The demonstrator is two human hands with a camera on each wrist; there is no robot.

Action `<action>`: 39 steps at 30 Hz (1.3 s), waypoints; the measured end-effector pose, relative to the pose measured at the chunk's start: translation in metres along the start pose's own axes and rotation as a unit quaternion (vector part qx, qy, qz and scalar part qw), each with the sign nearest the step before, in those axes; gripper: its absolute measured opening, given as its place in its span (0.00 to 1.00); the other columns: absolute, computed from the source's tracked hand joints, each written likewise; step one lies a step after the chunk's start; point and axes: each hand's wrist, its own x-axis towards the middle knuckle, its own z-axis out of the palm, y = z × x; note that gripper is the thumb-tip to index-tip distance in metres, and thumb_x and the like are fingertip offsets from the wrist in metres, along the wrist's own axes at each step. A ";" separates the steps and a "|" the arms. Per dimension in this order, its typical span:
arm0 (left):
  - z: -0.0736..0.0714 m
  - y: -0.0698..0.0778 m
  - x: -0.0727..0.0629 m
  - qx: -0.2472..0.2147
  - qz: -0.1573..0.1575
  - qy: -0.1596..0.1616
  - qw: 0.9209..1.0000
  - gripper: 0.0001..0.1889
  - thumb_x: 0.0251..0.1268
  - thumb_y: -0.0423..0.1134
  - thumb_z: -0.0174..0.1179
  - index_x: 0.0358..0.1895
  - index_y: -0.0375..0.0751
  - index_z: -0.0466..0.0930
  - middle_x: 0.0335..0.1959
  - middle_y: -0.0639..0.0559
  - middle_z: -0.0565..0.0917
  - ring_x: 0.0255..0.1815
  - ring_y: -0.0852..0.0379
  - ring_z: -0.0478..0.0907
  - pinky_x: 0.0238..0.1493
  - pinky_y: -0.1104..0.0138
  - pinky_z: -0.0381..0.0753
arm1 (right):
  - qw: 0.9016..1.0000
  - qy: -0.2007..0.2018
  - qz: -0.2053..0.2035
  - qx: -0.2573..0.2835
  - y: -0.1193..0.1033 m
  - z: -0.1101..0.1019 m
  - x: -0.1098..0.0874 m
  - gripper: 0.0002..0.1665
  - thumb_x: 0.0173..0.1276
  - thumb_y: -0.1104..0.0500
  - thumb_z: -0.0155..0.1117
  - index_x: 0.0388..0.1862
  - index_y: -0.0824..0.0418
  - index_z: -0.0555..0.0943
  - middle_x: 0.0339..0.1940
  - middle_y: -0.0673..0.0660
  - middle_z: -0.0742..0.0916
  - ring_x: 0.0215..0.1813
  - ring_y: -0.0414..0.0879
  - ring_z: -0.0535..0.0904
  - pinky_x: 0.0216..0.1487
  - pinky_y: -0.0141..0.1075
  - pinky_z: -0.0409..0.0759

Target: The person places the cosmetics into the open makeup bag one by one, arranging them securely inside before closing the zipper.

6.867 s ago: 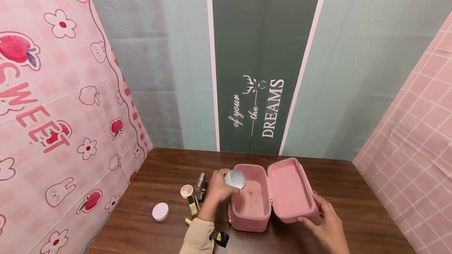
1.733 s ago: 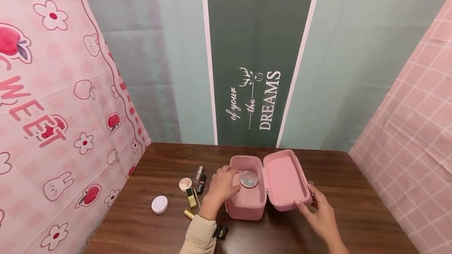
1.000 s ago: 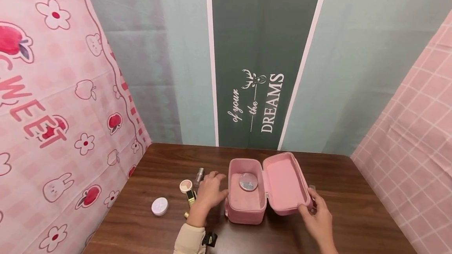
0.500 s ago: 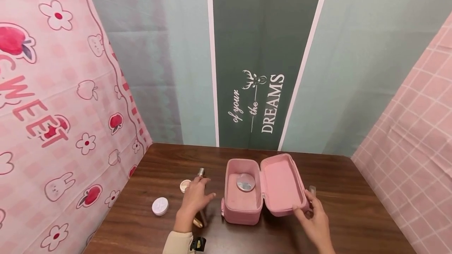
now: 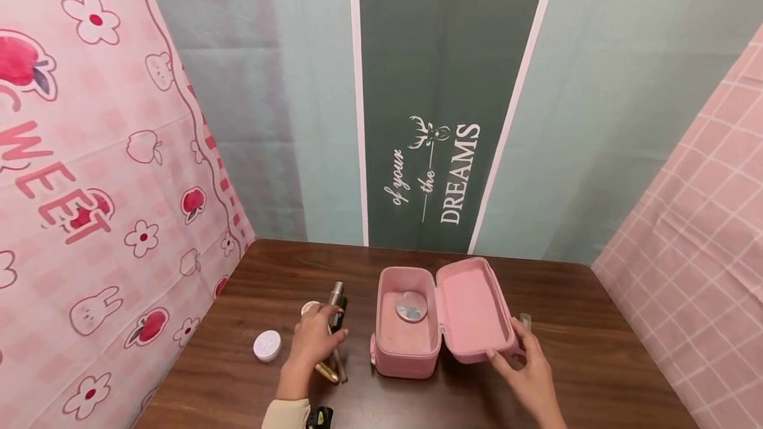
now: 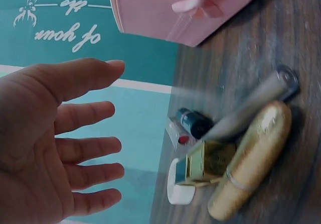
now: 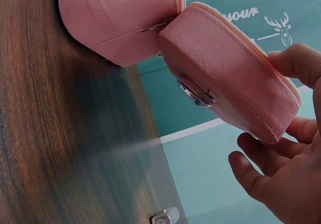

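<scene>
My left hand point(image 5: 314, 336) hovers over a cluster of makeup, its fingers loosely extended and nothing in them. Below it lie a gold tube point(image 6: 256, 158), a gold-and-black lipstick point(image 6: 213, 158), a slim tube point(image 6: 251, 106), a dark tube point(image 6: 194, 123), a clear-and-silver tube point(image 5: 336, 292) and a small round white palette point(image 6: 179, 186), mostly covered in the head view. With thumb on the rim and fingers beneath, my right hand point(image 5: 529, 373) holds the lid point(image 7: 230, 73) of the pink makeup case point(image 5: 407, 364). A round, shiny disc point(image 5: 411, 307) lies inside the case.
A round white compact point(image 5: 267, 345) sits apart on the left of the wooden table point(image 5: 608, 349). Beyond the lid, a small clear-topped object point(image 5: 525, 321) stands by the right hand. Printed cloths point(image 5: 429, 85) hang behind and at both sides.
The left hand first held the shiny disc over the case; the disc now lies inside. That hand has let go and moved left over the makeup. The right hand keeps holding the lid.
</scene>
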 end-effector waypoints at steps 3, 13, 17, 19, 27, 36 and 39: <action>-0.003 -0.004 -0.003 -0.002 -0.004 0.011 1.000 0.22 0.42 0.42 0.71 0.45 0.39 0.81 0.44 0.41 0.77 0.42 0.39 0.75 0.34 0.48 0.71 | 1.000 -0.003 -0.006 0.003 -0.001 0.001 0.002 0.42 0.49 0.65 0.74 0.63 0.70 0.67 0.55 0.66 0.74 0.43 0.30 0.69 0.40 0.18 0.69; -0.006 -0.029 -0.013 -0.033 -0.019 0.044 0.998 0.26 0.45 0.40 0.71 0.51 0.36 0.78 0.49 0.35 0.76 0.49 0.35 0.73 0.44 0.44 0.70 | 1.000 -0.007 0.001 0.019 -0.002 0.000 0.000 0.41 0.51 0.65 0.72 0.63 0.72 0.66 0.54 0.68 0.75 0.41 0.33 0.71 0.38 0.20 0.70; -0.007 -0.043 -0.020 -0.048 -0.021 0.084 0.995 0.29 0.41 0.39 0.72 0.52 0.34 0.77 0.49 0.37 0.77 0.49 0.37 0.74 0.43 0.44 0.70 | 1.000 0.000 0.003 0.029 0.000 0.002 0.000 0.41 0.51 0.66 0.72 0.63 0.72 0.66 0.54 0.68 0.75 0.40 0.31 0.71 0.38 0.20 0.71; -0.008 -0.048 -0.024 -0.053 -0.034 0.094 0.994 0.30 0.40 0.39 0.73 0.52 0.34 0.77 0.50 0.38 0.77 0.51 0.38 0.73 0.43 0.44 0.69 | 0.999 0.006 0.002 0.033 0.001 0.003 0.000 0.41 0.50 0.67 0.72 0.63 0.72 0.66 0.53 0.68 0.75 0.39 0.31 0.72 0.38 0.21 0.71; -0.016 -0.065 -0.035 -0.076 -0.098 0.098 0.987 0.34 0.40 0.39 0.74 0.56 0.36 0.74 0.56 0.33 0.72 0.57 0.35 0.67 0.50 0.39 0.60 | 0.999 0.013 0.000 0.045 0.002 0.005 -0.001 0.41 0.50 0.68 0.72 0.62 0.72 0.66 0.53 0.68 0.76 0.39 0.30 0.72 0.37 0.21 0.72; -0.020 -0.080 -0.040 -0.112 -0.137 0.116 0.977 0.36 0.39 0.36 0.75 0.57 0.32 0.71 0.57 0.30 0.70 0.57 0.33 0.65 0.54 0.43 0.61 | 0.999 0.009 0.003 0.051 0.003 0.005 0.000 0.41 0.50 0.69 0.71 0.63 0.73 0.65 0.52 0.68 0.75 0.38 0.30 0.72 0.36 0.21 0.72; -0.018 -0.086 -0.043 -0.127 -0.153 0.124 0.972 0.38 0.37 0.35 0.75 0.57 0.30 0.71 0.56 0.29 0.70 0.55 0.33 0.66 0.53 0.45 0.63 | 0.999 0.007 0.011 0.048 0.001 0.004 0.000 0.40 0.51 0.69 0.71 0.63 0.72 0.66 0.52 0.67 0.76 0.38 0.30 0.72 0.37 0.22 0.72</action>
